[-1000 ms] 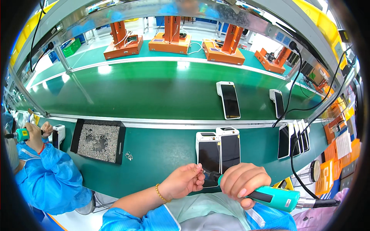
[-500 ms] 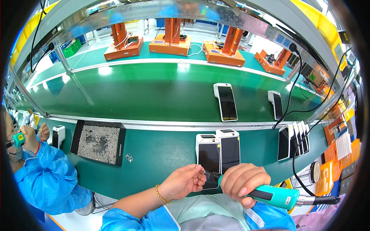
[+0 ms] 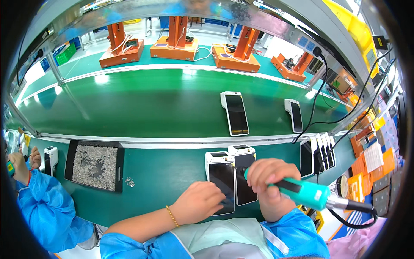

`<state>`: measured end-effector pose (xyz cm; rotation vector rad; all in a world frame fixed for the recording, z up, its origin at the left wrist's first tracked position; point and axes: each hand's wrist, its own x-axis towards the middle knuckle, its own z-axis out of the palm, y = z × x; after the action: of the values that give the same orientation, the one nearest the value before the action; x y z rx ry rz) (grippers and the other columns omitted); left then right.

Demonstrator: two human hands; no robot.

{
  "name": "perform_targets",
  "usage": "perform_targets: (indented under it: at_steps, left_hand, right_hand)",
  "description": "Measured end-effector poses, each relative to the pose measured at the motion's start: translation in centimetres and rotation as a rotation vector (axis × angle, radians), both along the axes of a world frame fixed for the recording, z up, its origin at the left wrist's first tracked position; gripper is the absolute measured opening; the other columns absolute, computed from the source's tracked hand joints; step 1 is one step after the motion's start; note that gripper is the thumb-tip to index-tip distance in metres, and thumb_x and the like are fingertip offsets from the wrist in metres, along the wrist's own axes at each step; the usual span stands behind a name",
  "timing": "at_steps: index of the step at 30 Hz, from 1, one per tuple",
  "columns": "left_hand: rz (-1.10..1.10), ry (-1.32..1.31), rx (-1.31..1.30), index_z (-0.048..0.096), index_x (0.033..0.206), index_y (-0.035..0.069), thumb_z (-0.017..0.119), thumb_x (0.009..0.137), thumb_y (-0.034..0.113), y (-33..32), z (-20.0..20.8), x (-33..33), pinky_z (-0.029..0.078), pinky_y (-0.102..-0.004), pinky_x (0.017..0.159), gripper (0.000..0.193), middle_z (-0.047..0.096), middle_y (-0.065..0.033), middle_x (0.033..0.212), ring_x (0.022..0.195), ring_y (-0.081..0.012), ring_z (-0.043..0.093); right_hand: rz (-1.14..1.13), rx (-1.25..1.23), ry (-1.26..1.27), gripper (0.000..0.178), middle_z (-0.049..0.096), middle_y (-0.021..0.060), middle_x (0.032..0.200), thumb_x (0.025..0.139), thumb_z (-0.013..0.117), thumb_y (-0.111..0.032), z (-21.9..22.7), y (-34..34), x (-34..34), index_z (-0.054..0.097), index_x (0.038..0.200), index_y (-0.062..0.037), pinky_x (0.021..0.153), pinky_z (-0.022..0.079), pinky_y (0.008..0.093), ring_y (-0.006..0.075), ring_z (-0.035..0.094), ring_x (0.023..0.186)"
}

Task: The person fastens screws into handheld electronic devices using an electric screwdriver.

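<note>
My right hand point(image 3: 274, 183) is wrapped round a teal electric screwdriver point(image 3: 304, 193) with a black grip panel and a cable at its rear. Its front end points left, over the right one of two handheld payment terminals point(image 3: 246, 179), and the bit is hard to make out. The left terminal point(image 3: 222, 181) lies right beside it, dark screen up in a white case. Over this one's lower part is my left hand point(image 3: 200, 200), fingers curled together and slightly blurred. Whatever the fingertips hold, if anything, is hidden.
A black tray point(image 3: 94, 166) of small metal parts sits left, a loose pile point(image 3: 130, 182) beside it. Several terminals point(image 3: 307, 157) stand at right. Two more lie on the green belt point(image 3: 142, 108). A black cable point(image 3: 321, 162) hangs at right. A co-worker's blue sleeve point(image 3: 47, 203) is at left.
My left hand has come away from the screwdriver's bit and moved down-left onto the left terminal. My right hand has raised the screwdriver. The whole view has shifted slightly.
</note>
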<state>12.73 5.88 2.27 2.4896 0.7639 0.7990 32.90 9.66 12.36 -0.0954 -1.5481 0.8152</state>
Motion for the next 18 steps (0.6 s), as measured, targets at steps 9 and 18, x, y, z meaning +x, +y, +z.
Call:
perform_targets:
  at_steps: [9, 18]
  left_hand:
    - [-0.241, 0.259, 0.118, 0.055, 0.133, 0.011, 0.066, 0.08, 0.052, 2.0, -0.2, 0.4, 0.019, -0.0514, 0.117, 0.068, 0.042, -0.0061, 0.147, 0.144, -0.0241, 0.025]
    - [-0.251, 0.23, 0.094, 0.055, 0.133, 0.01, 0.066, 0.08, 0.051, 2.2, -0.7, 0.3, 0.016, -0.0509, 0.118, 0.069, 0.04, -0.0073, 0.148, 0.145, -0.0249, 0.023]
  right_hand:
    - [0.025, -0.194, -0.086, 0.018, 0.061, 0.0102, 0.071, 0.082, 0.069, 0.0, -1.7, 2.4, -0.7, 0.058, 0.096, -0.0002, 0.059, 0.051, 0.0333, 0.02, 0.059, 0.061]
    - [-0.001, -0.147, -0.138, 0.018, 0.061, 0.0097, 0.069, 0.08, 0.068, 0.002, -2.4, 3.3, -0.8, 0.057, 0.094, 0.0012, 0.058, 0.052, 0.0325, 0.0193, 0.06, 0.06]
